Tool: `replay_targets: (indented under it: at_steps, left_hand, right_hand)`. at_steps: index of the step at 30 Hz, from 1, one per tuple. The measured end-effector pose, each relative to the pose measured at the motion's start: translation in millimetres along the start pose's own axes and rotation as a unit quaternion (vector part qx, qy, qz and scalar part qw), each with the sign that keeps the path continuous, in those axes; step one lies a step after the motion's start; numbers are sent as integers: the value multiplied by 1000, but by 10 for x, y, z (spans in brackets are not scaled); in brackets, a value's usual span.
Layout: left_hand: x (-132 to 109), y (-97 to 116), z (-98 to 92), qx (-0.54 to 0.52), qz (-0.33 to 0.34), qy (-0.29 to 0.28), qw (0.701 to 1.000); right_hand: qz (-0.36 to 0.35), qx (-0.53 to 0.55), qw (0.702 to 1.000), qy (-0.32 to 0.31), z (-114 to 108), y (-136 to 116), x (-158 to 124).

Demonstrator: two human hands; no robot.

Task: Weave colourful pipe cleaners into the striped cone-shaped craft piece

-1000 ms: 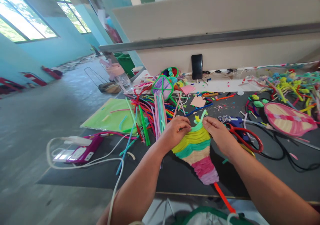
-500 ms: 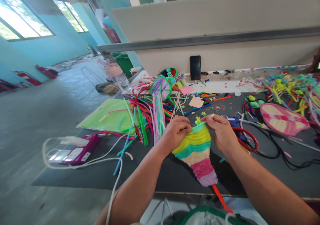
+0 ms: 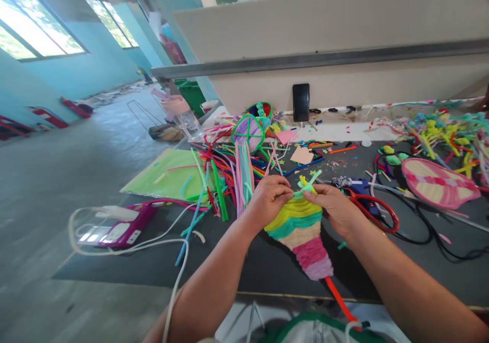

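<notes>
A striped pipe-cleaner panel is held over the dark tabletop, with yellow, teal, cream, magenta and lilac bands and a red stem at its narrow lower end. My left hand is closed in a pinch on its upper left edge. Along the top edge lies a mint green pipe cleaner, pinched near the upper right corner by my right hand. Its free end sticks up past my fingers. A small yellow piece shows behind that edge. What exactly lies under my left fingertips is hidden.
Red-handled scissors and black cables lie right of my right hand. A pink-rimmed oval panel sits beyond them. Leftward are loose pipe cleaners, a green sheet and a purple power strip with a white cord. A phone leans at the back.
My right hand has slid left along the mint green pipe cleaner, from near its tip to the panel's corner, so the tip now stands free. My left hand keeps its pinch.
</notes>
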State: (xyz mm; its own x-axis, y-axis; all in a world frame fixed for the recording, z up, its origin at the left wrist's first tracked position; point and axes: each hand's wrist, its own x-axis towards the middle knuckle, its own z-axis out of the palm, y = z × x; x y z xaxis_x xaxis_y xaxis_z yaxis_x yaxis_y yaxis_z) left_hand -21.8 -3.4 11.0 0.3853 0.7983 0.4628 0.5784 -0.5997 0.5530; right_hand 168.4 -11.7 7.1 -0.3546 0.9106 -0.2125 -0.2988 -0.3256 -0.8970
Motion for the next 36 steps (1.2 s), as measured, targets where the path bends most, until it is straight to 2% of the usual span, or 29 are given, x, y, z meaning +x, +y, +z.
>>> replay_targets:
  at_steps: [6, 14, 20, 24, 28, 36]
  left_hand:
    - [-37, 45, 6, 98, 11, 64, 993]
    - [-10, -14, -174, 72, 0, 165, 984]
    - [-28, -10, -119, 150, 6, 120, 981]
    - [-48, 30, -79, 181, 30, 134, 974]
    - [-45, 68, -53, 180, 41, 129, 974]
    - [-28, 105, -31, 135, 13, 89, 987]
  right_hand:
    - [-7, 72, 997, 3, 67, 9, -16]
    - [-30, 105, 993, 37, 65, 19, -11]
    - [-38, 116, 992, 37, 61, 31, 6]
    - [-44, 125, 990, 41, 59, 43, 14]
    - [-42, 128, 990, 38, 72, 39, 8]
    - [-44, 135, 989, 36, 94, 37, 4]
